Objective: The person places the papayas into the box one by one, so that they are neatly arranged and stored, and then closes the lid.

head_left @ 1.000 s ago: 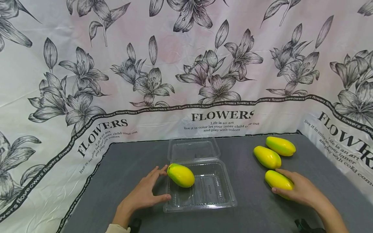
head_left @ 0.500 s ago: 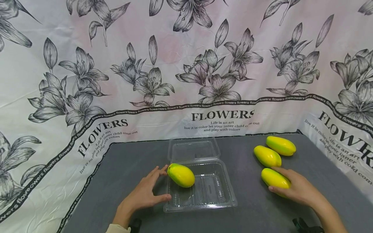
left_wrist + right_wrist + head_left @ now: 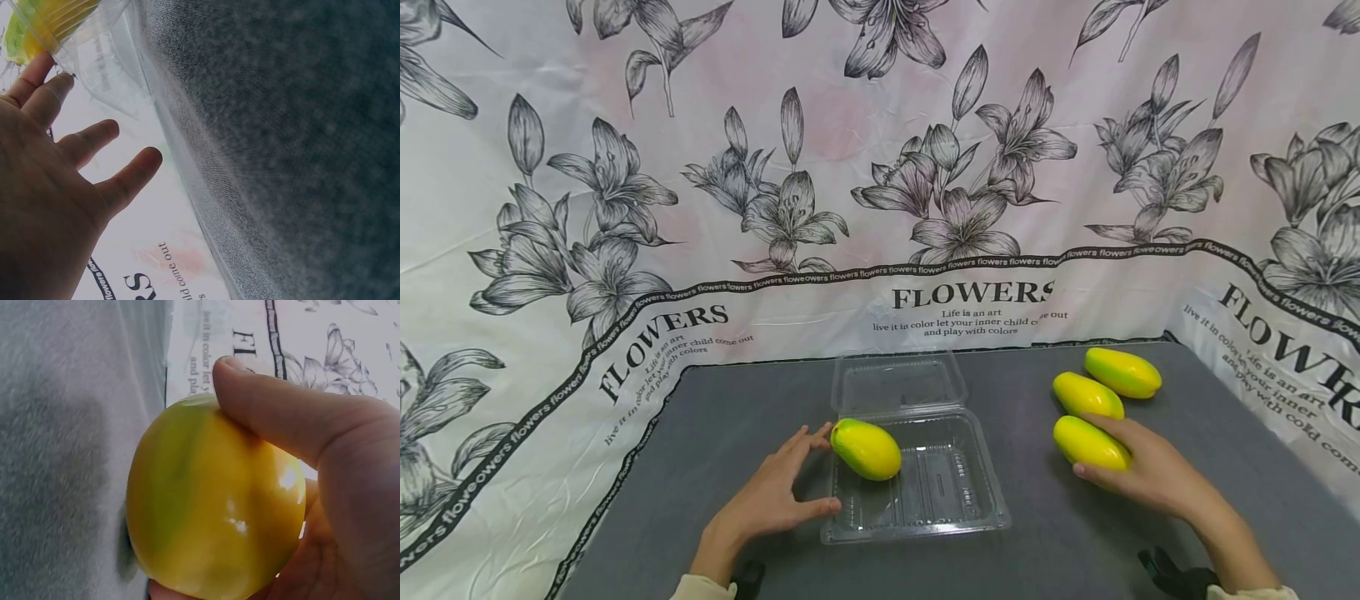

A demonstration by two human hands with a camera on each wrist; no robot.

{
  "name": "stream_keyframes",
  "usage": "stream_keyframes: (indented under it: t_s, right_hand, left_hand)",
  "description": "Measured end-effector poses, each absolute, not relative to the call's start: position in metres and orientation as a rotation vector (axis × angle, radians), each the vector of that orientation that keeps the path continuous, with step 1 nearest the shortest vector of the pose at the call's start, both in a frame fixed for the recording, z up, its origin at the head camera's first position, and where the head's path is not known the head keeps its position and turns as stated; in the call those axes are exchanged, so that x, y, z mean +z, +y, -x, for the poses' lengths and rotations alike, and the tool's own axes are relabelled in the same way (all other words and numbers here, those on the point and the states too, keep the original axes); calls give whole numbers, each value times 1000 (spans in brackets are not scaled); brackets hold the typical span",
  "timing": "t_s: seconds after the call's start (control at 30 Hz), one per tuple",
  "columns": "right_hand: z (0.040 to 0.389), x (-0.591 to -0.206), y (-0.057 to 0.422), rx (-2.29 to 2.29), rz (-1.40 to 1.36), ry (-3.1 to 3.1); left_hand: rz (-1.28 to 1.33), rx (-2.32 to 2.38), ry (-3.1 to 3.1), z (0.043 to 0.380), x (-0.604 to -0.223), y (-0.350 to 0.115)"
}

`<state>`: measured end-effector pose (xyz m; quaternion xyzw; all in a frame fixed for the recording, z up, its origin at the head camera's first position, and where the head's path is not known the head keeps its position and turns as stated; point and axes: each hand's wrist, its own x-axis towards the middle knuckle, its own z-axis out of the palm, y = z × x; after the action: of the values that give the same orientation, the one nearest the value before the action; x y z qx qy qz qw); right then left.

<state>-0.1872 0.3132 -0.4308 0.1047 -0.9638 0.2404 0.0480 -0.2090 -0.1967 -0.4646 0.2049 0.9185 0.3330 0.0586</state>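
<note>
My right hand (image 3: pixel 1157 471) grips a yellow-green papaya (image 3: pixel 1090 443), thumb on one side and fingers on the other; the right wrist view shows the papaya (image 3: pixel 215 500) close up. A clear plastic clamshell box (image 3: pixel 955 521) lies with its lid (image 3: pixel 898 383) folded back. Another papaya (image 3: pixel 867 450) sits in the left part of this box. At the box's left edge my left hand (image 3: pixel 771 492) is spread, fingers extended and thumb apart, holding nothing. In the left wrist view, the fingertips (image 3: pixel 40 62) reach up to the clear plastic.
Two more papayas, one nearer (image 3: pixel 1086 393) and one farther (image 3: pixel 1123 372), lie at the back right of the grey table (image 3: pixel 722 417). The held papaya partly overlaps the nearer one in the head view. A flower-printed cloth (image 3: pixel 820 317) rises behind the table.
My right hand has moved left and away from me with the papaya in its grip. The left hand, the box and the other papayas have stayed put.
</note>
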Motion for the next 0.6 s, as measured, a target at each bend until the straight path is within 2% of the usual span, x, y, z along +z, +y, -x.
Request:
stream_keyframes:
  t_s: [0.6]
  right_hand:
    - [191, -413, 264, 906, -533, -2715]
  left_hand:
    - [-616, 993, 2795, 209, -465, -196]
